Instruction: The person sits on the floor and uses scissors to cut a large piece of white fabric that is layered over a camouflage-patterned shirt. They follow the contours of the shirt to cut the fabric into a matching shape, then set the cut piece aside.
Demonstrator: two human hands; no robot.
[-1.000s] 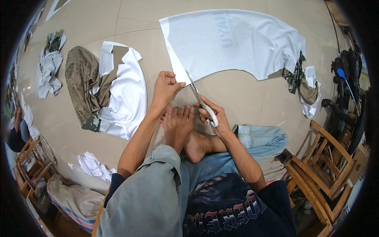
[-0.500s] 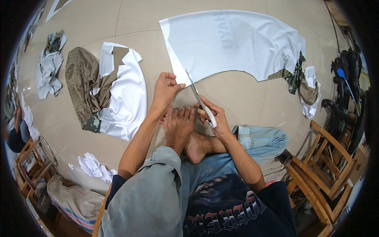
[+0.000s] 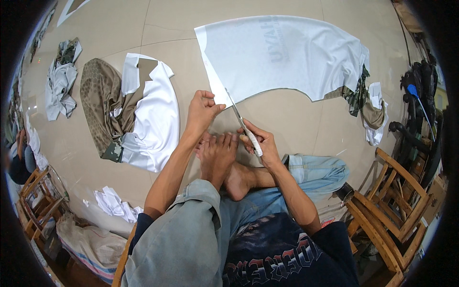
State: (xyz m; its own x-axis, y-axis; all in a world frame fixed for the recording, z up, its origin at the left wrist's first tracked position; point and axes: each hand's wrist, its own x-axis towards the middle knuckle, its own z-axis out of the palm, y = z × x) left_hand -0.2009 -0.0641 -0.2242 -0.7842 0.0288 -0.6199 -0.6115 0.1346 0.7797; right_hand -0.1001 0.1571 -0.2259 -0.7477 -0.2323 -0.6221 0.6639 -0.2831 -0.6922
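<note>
A large piece of white fabric (image 3: 267,60) lies spread on the tiled floor ahead of me, with faint print showing through it. My left hand (image 3: 202,111) pinches its near left corner between thumb and fingers. In my right hand (image 3: 260,142) is a pair of scissors (image 3: 238,115), its handle wrapped in white. The blades point up and away from me and meet the fabric's near edge, just right of the pinched corner. A narrow strip along the fabric's left side stands partly apart from the main piece. My bare feet (image 3: 217,153) rest just below the hands.
Brown patterned cloth (image 3: 103,103) and white cloth (image 3: 158,124) lie together at left, with a grey bundle (image 3: 61,83) beyond. Camouflage scraps (image 3: 356,98) touch the fabric's right end. A wooden chair (image 3: 397,201) stands at right, a woven sack (image 3: 93,244) at lower left. Another person (image 3: 21,160) sits far left.
The whole view has shifted slightly, so everything sits a little lower. My hands keep their hold on the fabric corner and the scissors, with hardly any other visible movement.
</note>
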